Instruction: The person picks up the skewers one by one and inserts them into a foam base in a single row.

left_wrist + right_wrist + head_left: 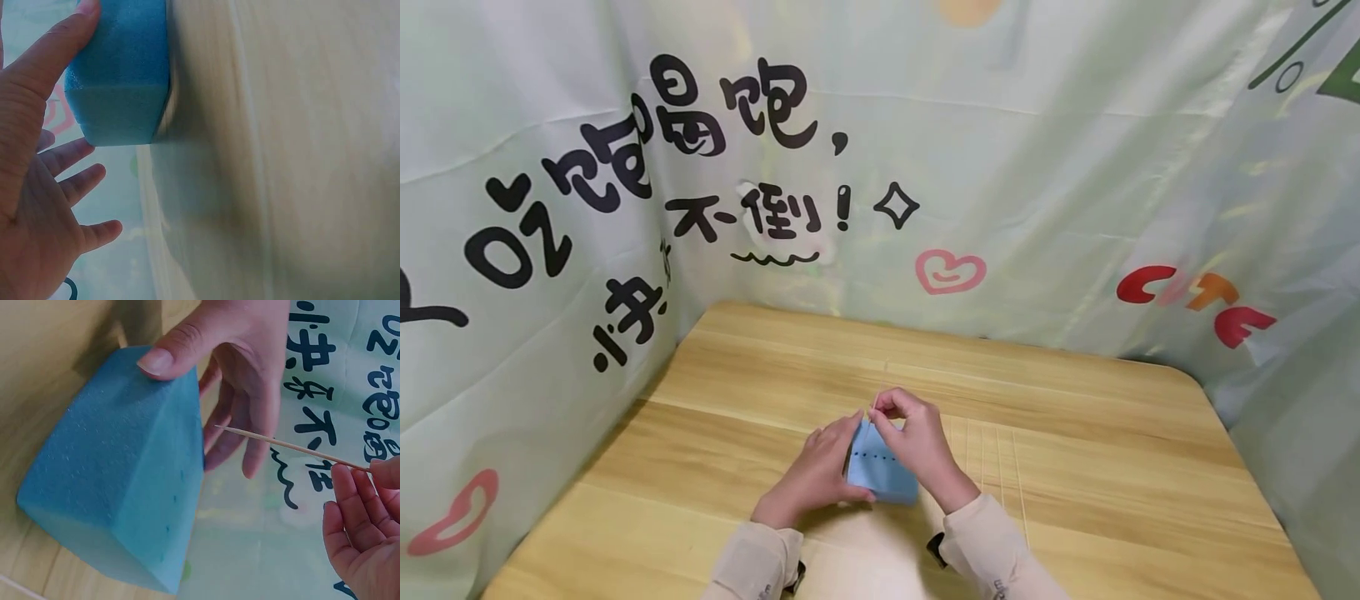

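Observation:
A blue foam block with a row of dark dots along its top stands on the table. My left hand steadies it, thumb pressed on the near side and fingertips at the far side. Above the block's far part, my right hand pinches a thin wooden skewer between thumb and fingers. The skewer's pointed tip shows bare in the right wrist view, with a gap between it and the block's dotted face. In the left wrist view, the left thumb lies against the block and the other fingers spread behind it.
Several thin skewers lie side by side on the wooden table, right of the right hand. A printed curtain with lettering and hearts closes off the back and both sides.

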`<state>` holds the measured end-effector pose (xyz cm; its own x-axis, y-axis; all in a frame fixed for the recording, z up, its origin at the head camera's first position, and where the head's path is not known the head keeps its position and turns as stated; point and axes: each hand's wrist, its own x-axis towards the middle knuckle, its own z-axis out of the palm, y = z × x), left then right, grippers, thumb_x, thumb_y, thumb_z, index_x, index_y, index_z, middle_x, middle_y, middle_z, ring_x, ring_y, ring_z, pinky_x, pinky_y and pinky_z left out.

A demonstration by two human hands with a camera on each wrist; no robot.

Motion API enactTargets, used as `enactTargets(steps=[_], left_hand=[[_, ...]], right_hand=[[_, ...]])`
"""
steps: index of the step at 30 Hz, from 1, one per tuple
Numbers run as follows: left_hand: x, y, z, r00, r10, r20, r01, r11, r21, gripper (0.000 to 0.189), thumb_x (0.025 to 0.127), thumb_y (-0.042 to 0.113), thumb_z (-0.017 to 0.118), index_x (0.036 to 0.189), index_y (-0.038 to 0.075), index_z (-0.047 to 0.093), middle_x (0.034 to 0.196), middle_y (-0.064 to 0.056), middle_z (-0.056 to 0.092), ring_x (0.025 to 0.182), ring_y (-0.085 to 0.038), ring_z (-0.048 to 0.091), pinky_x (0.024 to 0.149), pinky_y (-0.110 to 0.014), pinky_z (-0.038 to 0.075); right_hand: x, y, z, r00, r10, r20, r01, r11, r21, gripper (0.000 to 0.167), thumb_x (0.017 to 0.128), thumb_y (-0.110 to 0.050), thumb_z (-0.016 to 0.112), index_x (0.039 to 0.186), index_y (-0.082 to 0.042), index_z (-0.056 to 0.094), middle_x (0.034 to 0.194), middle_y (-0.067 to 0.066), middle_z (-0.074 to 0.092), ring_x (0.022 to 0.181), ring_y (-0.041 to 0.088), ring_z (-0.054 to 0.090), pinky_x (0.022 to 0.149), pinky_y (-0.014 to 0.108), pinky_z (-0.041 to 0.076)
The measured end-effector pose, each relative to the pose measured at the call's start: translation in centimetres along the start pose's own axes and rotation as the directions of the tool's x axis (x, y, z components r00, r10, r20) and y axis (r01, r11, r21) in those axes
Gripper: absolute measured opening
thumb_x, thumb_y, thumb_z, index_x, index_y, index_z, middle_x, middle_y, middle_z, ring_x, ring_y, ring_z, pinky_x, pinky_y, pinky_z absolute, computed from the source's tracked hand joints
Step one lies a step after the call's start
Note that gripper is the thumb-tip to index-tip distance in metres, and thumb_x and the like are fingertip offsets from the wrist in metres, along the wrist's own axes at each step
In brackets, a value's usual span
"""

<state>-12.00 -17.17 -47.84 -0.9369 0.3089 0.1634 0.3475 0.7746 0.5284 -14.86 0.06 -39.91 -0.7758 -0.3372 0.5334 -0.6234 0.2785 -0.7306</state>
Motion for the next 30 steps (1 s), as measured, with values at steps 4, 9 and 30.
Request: enactTargets(steps=[4,9,30], left_hand=[[0.0,0.2,0.0,1.000,0.000,0.004,0.000,1.000,-0.009,0.119,0.060,0.049,0.085,0.151,0.011,0.020,0.145,-0.012,0.041,0.131,-0.029,0.039,0.103,-0.062,0.026],[0.0,0.2,0.0,1.000,-0.006,0.002,0.006,1.000,-0.002,0.118,0.060,0.050,0.085,0.151,0.013,0.019,0.145,-0.011,0.041,0.132,-0.029,0.038,0.103,-0.062,0.027],[0.1,0.1,-0.3,1.000,-0.009,0.003,0.009,1.000,-0.016,0.116,0.061,0.052,0.084,0.150,0.010,0.023,0.146,-0.010,0.039,0.132,-0.031,0.037,0.103,-0.063,0.026]], right_hand=[[-0.1,0.3,0.6,1.000,-0.002,-0.002,0.002,1.000,-0.009,0.011,0.081,0.003,0.070,0.080,-0.006,0.063,0.076,0.002,0.066,0.073,0.017,0.067,0.068,0.026,0.056],[-0.2,0.6,1.2,1.000,0.003,-0.007,-0.004,1.000,-0.021,0.014,0.079,0.005,0.071,0.078,-0.006,0.064,0.076,0.004,0.067,0.072,0.018,0.067,0.068,0.026,0.056],[-1.3,1.9,2.9,0.998,0.001,0.070,0.003,0.998,-0.059,0.012,0.080,0.001,0.071,0.077,-0.007,0.063,0.077,0.003,0.066,0.074,0.014,0.065,0.066,0.030,0.056]])
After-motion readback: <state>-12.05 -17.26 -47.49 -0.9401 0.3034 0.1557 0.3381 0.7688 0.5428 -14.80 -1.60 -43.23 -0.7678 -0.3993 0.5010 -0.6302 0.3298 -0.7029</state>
